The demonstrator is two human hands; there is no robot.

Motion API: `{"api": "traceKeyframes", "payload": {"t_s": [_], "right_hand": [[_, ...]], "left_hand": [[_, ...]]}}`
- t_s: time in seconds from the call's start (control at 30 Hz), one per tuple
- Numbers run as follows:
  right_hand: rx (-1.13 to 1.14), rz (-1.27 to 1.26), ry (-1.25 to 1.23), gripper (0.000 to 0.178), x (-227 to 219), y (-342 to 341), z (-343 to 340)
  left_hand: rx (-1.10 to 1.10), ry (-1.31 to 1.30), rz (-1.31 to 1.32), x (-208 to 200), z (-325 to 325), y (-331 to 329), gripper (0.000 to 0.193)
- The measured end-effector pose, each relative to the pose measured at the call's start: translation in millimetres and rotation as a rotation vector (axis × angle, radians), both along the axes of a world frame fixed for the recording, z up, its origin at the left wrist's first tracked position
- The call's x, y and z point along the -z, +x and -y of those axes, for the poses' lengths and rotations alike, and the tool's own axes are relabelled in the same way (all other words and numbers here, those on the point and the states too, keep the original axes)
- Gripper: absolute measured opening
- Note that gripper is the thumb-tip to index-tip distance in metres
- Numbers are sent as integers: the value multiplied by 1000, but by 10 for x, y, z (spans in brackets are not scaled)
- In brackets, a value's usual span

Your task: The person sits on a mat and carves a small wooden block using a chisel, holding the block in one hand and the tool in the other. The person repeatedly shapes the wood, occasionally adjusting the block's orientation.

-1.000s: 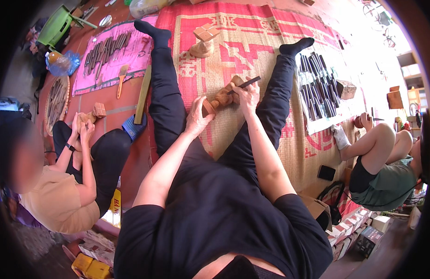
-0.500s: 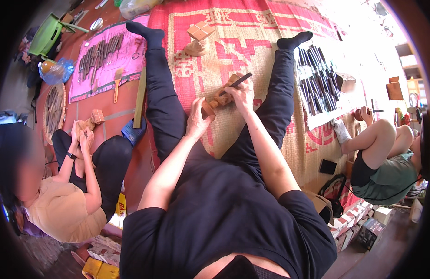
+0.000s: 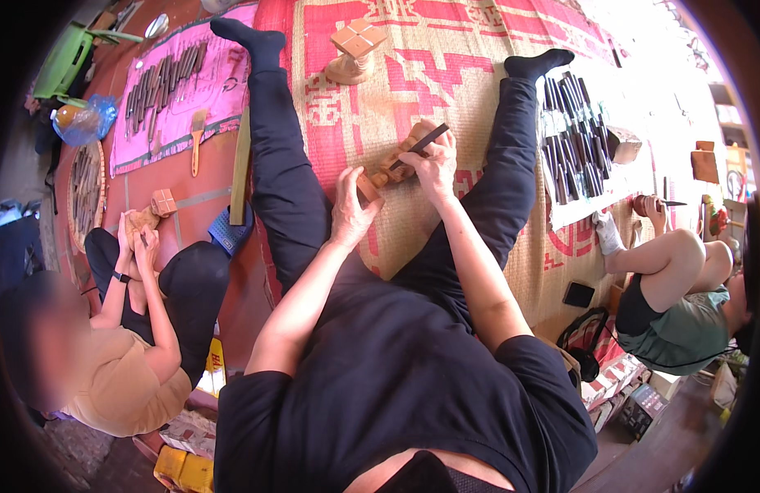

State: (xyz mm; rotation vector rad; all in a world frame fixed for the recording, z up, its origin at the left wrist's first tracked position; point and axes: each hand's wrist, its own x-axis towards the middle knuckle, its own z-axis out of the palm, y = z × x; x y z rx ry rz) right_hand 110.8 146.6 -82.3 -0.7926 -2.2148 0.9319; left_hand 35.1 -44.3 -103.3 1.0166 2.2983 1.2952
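Observation:
Between my spread legs lies a brown wooden carving (image 3: 382, 178) with a block-like base and a rounded, knobby body. My left hand (image 3: 354, 210) is closed around its base end, the thumb along the block. In my right hand (image 3: 435, 170) is a dark, slim carving chisel (image 3: 430, 139), slanting down toward the middle of the wood. The right fingers wrap the chisel close to the carving and hide part of its far end. Beyond my hands, another wooden carving (image 3: 350, 67) with a square block on top stands on the patterned mat (image 3: 470, 111).
At right, many dark-handled tools (image 3: 575, 135) lie on a white cloth. More tools and a flat brush (image 3: 198, 141) rest on a pink cloth (image 3: 133, 156) at left. Co-workers sit on both sides; the left one holds a carving (image 3: 150, 212). A phone (image 3: 579, 294) lies at right.
My hands keep their grips, and the chisel stays against the carving with only a slight shift. The whole view has shifted a little. The left co-worker's head appears lower.

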Motion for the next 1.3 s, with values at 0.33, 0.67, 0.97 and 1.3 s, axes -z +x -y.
{"api": "traceKeyframes", "payload": {"t_s": [0.33, 0.67, 0.97, 1.3], "right_hand": [[15, -124, -273, 21, 63, -45, 4], [20, -29, -119, 22, -22, -86, 77], [113, -219, -586, 23, 322, -86, -113], [153, -88, -360, 22, 174, -90, -27]], "left_hand": [[26, 8, -17, 22, 29, 6, 80], [15, 14, -8, 0, 48, 20, 81], [20, 29, -12, 12, -12, 22, 80], [1, 13, -5, 35, 10, 8, 81]]}}
